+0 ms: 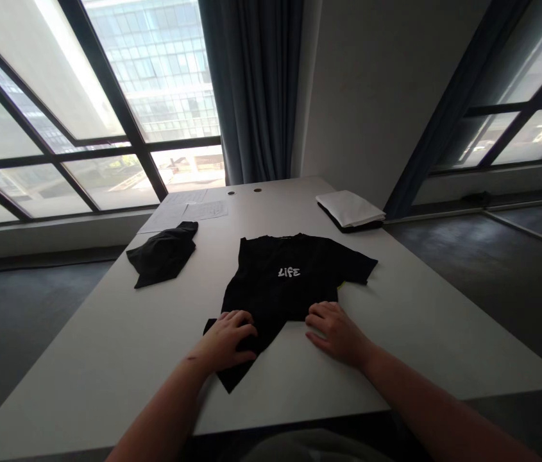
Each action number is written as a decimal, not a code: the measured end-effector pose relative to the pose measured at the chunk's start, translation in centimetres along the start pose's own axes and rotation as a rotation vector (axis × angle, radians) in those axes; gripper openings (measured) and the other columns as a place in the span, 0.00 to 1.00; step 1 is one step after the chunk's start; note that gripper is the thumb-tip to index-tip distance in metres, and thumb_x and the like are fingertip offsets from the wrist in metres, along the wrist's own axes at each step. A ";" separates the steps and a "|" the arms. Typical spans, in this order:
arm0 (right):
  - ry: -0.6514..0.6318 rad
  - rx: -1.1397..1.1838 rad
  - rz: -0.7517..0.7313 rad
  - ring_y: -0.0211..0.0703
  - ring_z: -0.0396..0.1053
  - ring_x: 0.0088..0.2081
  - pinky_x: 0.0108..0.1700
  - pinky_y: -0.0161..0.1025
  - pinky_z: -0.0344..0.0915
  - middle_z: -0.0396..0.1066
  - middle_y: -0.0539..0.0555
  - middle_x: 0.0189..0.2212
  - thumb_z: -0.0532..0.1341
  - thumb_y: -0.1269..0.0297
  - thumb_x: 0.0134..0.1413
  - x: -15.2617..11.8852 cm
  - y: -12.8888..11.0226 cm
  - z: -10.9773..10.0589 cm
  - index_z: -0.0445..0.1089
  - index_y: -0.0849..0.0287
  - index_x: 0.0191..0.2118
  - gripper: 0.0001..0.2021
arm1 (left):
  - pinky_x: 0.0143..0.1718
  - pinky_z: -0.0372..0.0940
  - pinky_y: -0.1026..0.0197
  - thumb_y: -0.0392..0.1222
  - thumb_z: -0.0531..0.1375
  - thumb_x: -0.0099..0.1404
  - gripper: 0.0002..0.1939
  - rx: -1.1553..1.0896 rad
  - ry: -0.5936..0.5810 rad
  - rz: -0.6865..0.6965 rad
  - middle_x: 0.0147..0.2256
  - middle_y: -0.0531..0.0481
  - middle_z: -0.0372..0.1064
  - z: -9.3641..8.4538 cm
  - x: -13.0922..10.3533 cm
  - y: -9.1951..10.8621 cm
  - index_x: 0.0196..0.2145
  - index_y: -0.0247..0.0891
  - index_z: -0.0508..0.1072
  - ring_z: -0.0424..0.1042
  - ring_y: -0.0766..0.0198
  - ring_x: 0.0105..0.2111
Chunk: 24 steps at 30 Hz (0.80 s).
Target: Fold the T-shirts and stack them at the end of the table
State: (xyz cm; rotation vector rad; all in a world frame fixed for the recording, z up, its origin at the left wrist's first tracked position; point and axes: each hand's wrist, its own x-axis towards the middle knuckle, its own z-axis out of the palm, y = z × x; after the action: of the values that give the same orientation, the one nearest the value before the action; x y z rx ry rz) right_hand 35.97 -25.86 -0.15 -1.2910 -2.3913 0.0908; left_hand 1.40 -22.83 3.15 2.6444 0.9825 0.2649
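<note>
A black T-shirt (280, 295) with white lettering on its chest lies on the white table, collar toward the far side. One sleeve spreads out to the right; the left side is folded in, and a corner of cloth points toward me at the lower left. My left hand (229, 337) is on that lower left part, fingers curled over the fabric. At the lower right hem, my right hand (333, 327) has its fingers bent and closed on the shirt's edge; the fingertips' grip is partly hidden.
The white table (434, 333) carries a dark crumpled cloth (165, 253) on the left, paper sheets (194, 208) at the far left, and a white folded item (350, 208) on something black at the far right. Windows and a blue curtain (256, 90) stand beyond.
</note>
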 end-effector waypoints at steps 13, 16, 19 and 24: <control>-0.074 0.587 0.253 0.53 0.72 0.47 0.54 0.49 0.65 0.75 0.59 0.47 0.59 0.47 0.62 0.4 6.0 -7.1 0.74 0.57 0.36 0.17 | 0.56 0.65 0.44 0.51 0.63 0.69 0.15 -1.160 0.073 0.260 0.52 0.37 0.73 -2.3 -2.8 -2.4 0.34 0.37 0.69 0.73 0.48 0.53; -0.320 0.677 0.238 0.54 0.72 0.48 0.54 0.48 0.66 0.75 0.59 0.48 0.57 0.42 0.63 -0.9 6.7 -10.5 0.73 0.58 0.28 0.24 | 0.58 0.63 0.39 0.54 0.66 0.65 0.17 -1.292 -0.032 0.292 0.49 0.36 0.76 -2.9 -3.7 -2.2 0.31 0.37 0.71 0.73 0.44 0.53; -0.351 0.566 0.318 0.57 0.71 0.53 0.59 0.50 0.64 0.74 0.60 0.53 0.54 0.39 0.64 -1.7 7.4 -10.6 0.77 0.57 0.34 0.26 | 0.58 0.64 0.38 0.62 0.62 0.67 0.23 -1.302 -0.160 0.296 0.52 0.33 0.76 -3.6 -3.0 -1.4 0.35 0.36 0.76 0.74 0.42 0.52; -0.215 0.014 0.571 0.63 0.61 0.65 0.67 0.58 0.56 0.60 0.64 0.67 0.56 0.41 0.62 -1.5 9.9 -4.8 0.70 0.54 0.62 0.30 | 0.64 0.61 0.45 0.59 0.53 0.74 0.23 -0.791 -0.099 -0.019 0.59 0.41 0.71 -3.3 2.3 -0.9 0.52 0.42 0.77 0.70 0.49 0.59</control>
State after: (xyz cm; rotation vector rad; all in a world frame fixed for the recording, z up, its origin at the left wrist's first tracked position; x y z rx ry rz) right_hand 46.32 -22.18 1.29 -2.0054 -2.0998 0.4275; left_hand 1.63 -19.94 6.11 1.9041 0.6767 0.4112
